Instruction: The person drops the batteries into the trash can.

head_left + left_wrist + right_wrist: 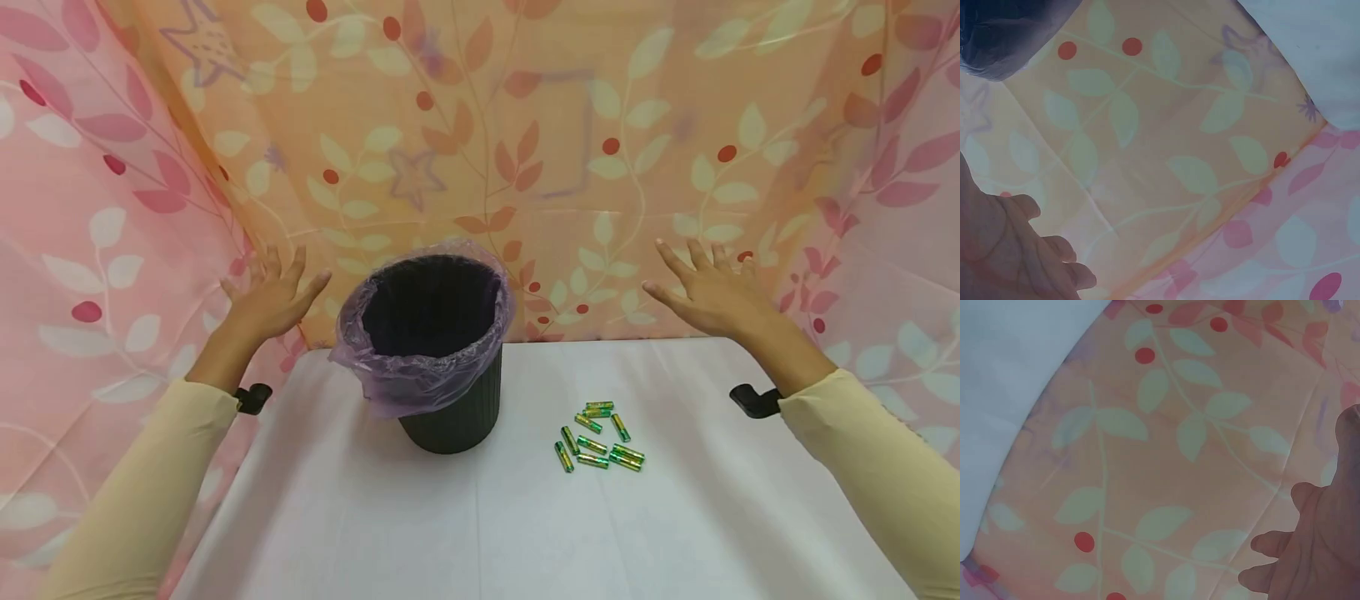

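Note:
My left hand [268, 298] is raised to the left of a black bin [457, 417], its fingers spread and holding nothing. Over the bin's rim is folded a thin purple plastic bag [420, 385], which hangs down outside; the bin's inside looks dark. On the right, my right hand [712, 292] is also raised with spread fingers and nothing in it. Several green and gold batteries [592, 445] lie loosely grouped on the table, to the right of the bin. The wrist views show the palm side of the left hand [1016, 250] and right hand [1316, 544].
A white cloth covers the table [480, 525]. Behind it hangs an orange leaf-patterned curtain [555, 250], close to the table's far edge. Pink patterned cloth [82, 250] hangs along the left side, and similar cloth [907, 275] on the right. Each wrist wears a black strap mount.

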`<act>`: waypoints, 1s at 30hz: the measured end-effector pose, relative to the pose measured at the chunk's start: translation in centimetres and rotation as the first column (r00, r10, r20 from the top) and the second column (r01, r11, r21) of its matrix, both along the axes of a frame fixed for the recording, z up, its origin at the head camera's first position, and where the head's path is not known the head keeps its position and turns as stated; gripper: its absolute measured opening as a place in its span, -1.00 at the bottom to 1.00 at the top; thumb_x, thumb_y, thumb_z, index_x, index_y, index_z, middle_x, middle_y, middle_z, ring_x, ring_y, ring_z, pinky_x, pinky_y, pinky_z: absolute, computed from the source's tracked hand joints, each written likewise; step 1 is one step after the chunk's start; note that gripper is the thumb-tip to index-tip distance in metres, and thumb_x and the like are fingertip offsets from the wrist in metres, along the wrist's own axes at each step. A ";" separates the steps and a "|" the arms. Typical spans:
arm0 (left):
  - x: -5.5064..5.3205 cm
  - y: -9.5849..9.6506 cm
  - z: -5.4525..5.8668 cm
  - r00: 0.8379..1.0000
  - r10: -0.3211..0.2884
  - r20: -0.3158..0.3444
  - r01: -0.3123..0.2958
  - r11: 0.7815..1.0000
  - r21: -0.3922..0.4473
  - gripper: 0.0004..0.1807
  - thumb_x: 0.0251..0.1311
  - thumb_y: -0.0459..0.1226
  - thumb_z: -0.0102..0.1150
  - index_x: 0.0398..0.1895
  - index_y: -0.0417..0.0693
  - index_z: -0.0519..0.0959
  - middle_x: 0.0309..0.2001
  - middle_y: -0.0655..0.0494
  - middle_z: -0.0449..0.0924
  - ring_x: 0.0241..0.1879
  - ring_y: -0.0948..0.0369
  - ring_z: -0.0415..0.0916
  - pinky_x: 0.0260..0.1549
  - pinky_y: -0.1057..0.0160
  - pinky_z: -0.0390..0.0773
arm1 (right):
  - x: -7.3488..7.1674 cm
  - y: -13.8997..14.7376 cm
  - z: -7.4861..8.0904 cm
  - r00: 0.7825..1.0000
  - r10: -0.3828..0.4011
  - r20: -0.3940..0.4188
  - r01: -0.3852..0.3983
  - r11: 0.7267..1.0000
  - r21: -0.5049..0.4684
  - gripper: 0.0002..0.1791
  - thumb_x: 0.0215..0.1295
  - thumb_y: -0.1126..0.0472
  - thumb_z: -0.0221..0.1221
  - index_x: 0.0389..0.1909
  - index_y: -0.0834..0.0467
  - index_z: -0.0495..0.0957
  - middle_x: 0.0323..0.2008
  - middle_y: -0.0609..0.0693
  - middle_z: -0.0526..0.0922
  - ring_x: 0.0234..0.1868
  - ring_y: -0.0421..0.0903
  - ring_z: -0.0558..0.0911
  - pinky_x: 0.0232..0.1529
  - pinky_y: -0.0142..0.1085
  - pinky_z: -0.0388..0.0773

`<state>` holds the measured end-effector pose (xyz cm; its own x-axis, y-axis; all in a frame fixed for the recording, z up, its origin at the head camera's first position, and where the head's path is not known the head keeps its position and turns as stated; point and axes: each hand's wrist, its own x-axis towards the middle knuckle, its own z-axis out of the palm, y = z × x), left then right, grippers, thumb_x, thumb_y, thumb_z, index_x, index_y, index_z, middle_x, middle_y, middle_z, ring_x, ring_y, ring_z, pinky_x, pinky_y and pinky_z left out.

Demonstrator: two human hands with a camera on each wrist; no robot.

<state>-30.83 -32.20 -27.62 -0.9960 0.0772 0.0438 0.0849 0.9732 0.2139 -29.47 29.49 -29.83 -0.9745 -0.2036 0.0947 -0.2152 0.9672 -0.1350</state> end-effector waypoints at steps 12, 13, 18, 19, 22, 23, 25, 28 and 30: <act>0.3 1.3 -0.1 0.998 -0.054 -0.030 0.053 0.998 -0.023 0.02 0.36 0.46 -0.56 0.63 0.08 -0.45 0.52 -0.32 -0.78 0.45 -0.40 -0.76 0.10 -0.67 -0.61 | 0.7 0.1 -0.4 0.999 0.035 -0.007 -0.035 0.999 -0.023 -0.08 0.46 -0.47 -0.30 0.65 -0.15 -0.36 0.57 0.41 -0.34 0.50 0.55 -0.30 0.24 0.61 -0.43; 0.4 1.5 -0.2 0.997 -0.067 -0.030 0.067 0.997 -0.024 0.01 0.37 0.45 -0.55 0.63 0.07 -0.45 0.52 -0.33 -0.76 0.46 -0.43 -0.70 0.12 -0.68 -0.57 | 0.9 0.1 -0.5 0.999 0.044 0.000 -0.044 0.999 -0.031 -0.09 0.47 -0.46 -0.29 0.64 -0.15 -0.37 0.57 0.41 -0.34 0.51 0.54 -0.29 0.23 0.62 -0.38; 0.8 2.8 -0.7 0.992 -0.124 -0.033 0.124 0.992 0.001 -0.02 0.42 0.40 -0.51 0.64 0.00 -0.37 0.54 -0.32 -0.69 0.49 -0.41 -0.56 0.20 -0.67 -0.35 | 2.3 -0.4 -1.8 0.996 0.085 -0.021 -0.086 0.995 -0.052 -0.11 0.52 -0.39 -0.23 0.65 -0.09 -0.32 0.57 0.41 -0.17 0.52 0.52 -0.15 0.33 0.54 -0.34; 0.9 3.1 -0.8 0.991 -0.130 -0.043 0.130 0.992 -0.003 -0.02 0.43 0.39 -0.51 0.65 0.00 -0.35 0.55 -0.33 -0.65 0.51 -0.39 -0.53 0.22 -0.65 -0.36 | 2.6 -0.6 -2.1 0.995 0.091 -0.031 -0.092 0.994 -0.056 -0.11 0.52 -0.37 -0.21 0.66 -0.08 -0.29 0.57 0.41 -0.13 0.52 0.52 -0.11 0.36 0.50 -0.34; 1.3 3.8 -0.9 0.986 -0.150 -0.077 0.150 0.989 -0.005 -0.06 0.46 0.36 -0.52 0.66 0.00 -0.29 0.58 -0.35 -0.53 0.54 -0.34 -0.51 0.27 -0.60 -0.44 | 3.7 -1.1 -3.0 0.993 0.106 -0.041 -0.109 0.991 -0.079 -0.12 0.53 -0.32 -0.15 0.66 -0.06 -0.26 0.57 0.41 -0.09 0.51 0.51 -0.05 0.41 0.45 -0.29; 1.4 4.0 -1.0 0.984 -0.157 -0.079 0.157 0.988 -0.001 -0.09 0.47 0.34 -0.55 0.66 0.00 -0.29 0.58 -0.34 -0.51 0.55 -0.32 -0.51 0.26 -0.58 -0.51 | 4.1 -1.2 -3.3 0.993 0.108 -0.052 -0.112 0.991 -0.074 -0.12 0.53 -0.31 -0.14 0.66 -0.05 -0.25 0.56 0.41 -0.06 0.51 0.50 0.00 0.41 0.44 -0.25; 1.6 4.5 -1.2 0.980 -0.175 -0.091 0.176 0.984 0.012 -0.13 0.50 0.30 -0.56 0.66 0.01 -0.27 0.59 -0.33 -0.46 0.56 -0.30 -0.49 0.26 -0.55 -0.59 | 4.8 -1.5 -4.1 0.992 0.110 -0.065 -0.115 0.991 -0.066 -0.12 0.53 -0.31 -0.12 0.66 -0.06 -0.25 0.55 0.42 0.00 0.50 0.47 0.05 0.40 0.45 -0.20; 1.9 5.1 -1.5 0.974 -0.206 -0.090 0.211 0.976 0.051 -0.20 0.55 0.22 -0.55 0.66 -0.01 -0.26 0.60 -0.30 -0.45 0.56 -0.27 -0.48 0.30 -0.50 -0.61 | 5.9 -1.8 -5.3 0.990 0.114 -0.079 -0.119 0.991 -0.058 -0.13 0.54 -0.31 -0.12 0.66 -0.05 -0.22 0.54 0.38 0.07 0.50 0.42 0.12 0.39 0.45 -0.13; 2.1 5.4 -1.6 0.970 -0.221 -0.099 0.228 0.972 0.065 -0.23 0.58 0.16 -0.51 0.65 -0.04 -0.22 0.60 -0.29 -0.41 0.57 -0.25 -0.45 0.34 -0.46 -0.56 | 6.7 -2.1 -6.2 0.990 0.117 -0.081 -0.121 0.991 -0.055 -0.13 0.54 -0.31 -0.12 0.66 -0.02 -0.19 0.54 0.36 0.09 0.49 0.40 0.16 0.39 0.43 -0.04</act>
